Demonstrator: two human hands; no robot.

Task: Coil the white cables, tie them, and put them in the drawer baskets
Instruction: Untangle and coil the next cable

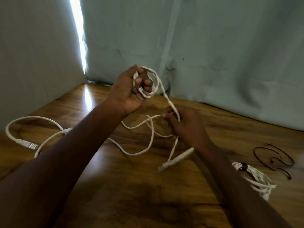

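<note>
My left hand (131, 91) is raised above the wooden table (125, 191) and grips a small coil of the white cable (153, 79), its loops wound round the curled fingers. From the coil the cable runs down to my right hand (182, 122), which pinches it. Below that hand the cable's plug end (176, 159) hangs blurred. Loose loops (144, 139) lie on the table between my arms. A second white cable (32, 124) with a plug (27, 143) lies at the left. No drawer basket is in view.
A coiled white cable bundle (256, 180) bound with a black tie lies at the right near my right forearm. Loose black ties (274, 158) lie beside it. A pale curtain (197, 46) hangs along the table's far edge, with a bright gap at the left.
</note>
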